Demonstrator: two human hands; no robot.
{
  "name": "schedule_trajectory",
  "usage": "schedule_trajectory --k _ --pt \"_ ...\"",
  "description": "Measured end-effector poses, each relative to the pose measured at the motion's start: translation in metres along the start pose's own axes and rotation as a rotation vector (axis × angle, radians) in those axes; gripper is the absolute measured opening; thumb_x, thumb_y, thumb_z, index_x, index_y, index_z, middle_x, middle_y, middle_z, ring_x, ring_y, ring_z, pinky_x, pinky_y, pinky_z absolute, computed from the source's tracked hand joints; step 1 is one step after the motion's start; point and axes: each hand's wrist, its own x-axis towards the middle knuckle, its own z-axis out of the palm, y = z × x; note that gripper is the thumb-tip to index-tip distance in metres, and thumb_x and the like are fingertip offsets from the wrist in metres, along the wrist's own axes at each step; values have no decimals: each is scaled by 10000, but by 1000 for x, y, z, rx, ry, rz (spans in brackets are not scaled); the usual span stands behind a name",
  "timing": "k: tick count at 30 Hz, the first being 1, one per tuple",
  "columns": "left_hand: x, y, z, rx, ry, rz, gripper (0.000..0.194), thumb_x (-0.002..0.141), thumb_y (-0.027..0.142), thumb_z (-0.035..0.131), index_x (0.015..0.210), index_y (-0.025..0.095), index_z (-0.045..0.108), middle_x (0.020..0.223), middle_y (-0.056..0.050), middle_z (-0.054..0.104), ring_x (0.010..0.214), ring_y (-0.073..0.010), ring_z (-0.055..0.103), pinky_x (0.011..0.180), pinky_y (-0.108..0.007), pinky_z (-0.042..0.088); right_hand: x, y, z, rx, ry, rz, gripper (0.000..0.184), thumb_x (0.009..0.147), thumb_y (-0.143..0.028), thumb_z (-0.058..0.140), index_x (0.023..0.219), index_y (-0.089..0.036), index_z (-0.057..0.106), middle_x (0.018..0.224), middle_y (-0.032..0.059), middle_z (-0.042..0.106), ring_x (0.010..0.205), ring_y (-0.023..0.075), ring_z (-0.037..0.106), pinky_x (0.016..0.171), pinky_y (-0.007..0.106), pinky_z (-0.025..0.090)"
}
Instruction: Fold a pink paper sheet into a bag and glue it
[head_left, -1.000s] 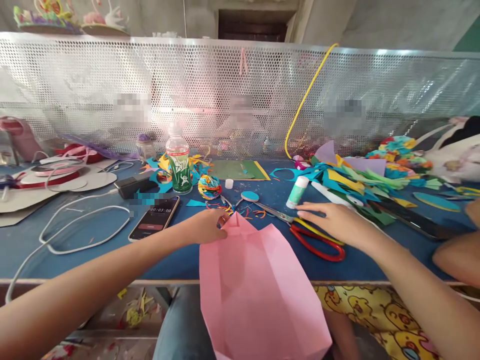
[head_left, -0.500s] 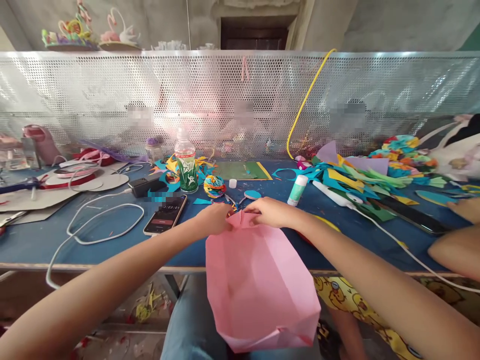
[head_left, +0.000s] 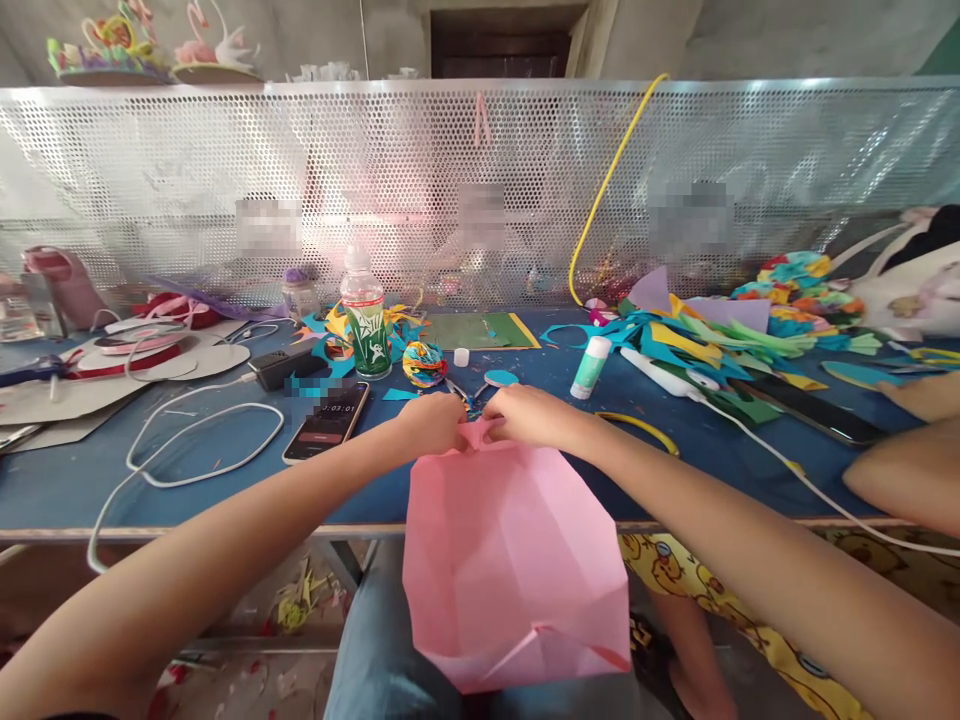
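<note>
A large creased pink paper sheet [head_left: 510,560] hangs from the front edge of the blue table [head_left: 225,480] down over my lap. My left hand [head_left: 431,422] pinches its top corner from the left, fingers closed on the paper. My right hand [head_left: 529,415] pinches the same top corner from the right, also closed on it. The two hands nearly touch. Just beyond them lie small scissors [head_left: 469,395] and a teal disc [head_left: 501,378]. A yellow scissor handle [head_left: 637,428] shows right of my right wrist.
A phone [head_left: 326,422] showing a timer, a white cable loop [head_left: 195,440], a green-labelled bottle [head_left: 364,320], a glue stick [head_left: 590,365] and heaps of coloured paper scraps [head_left: 720,345] lie on the table. A perforated metal screen [head_left: 480,190] stands behind. Another person's arm [head_left: 900,475] rests at the right.
My right hand left the red-handled scissors and came left onto the pink paper's top corner beside my left hand. The paper's lower edge has folded up slightly.
</note>
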Motion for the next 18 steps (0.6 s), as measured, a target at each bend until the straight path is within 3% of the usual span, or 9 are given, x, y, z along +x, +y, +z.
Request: schedule_trajectory --k 18 --pt "12 6 -10 104 -81 13 369 600 493 678 793 178 681 858 -101 660 881 -278 604 680 -294 447 -11 3 9 15 56 -11 175 753 -287 537 755 -203 690 694 40 665 649 160 582 493 226 246"
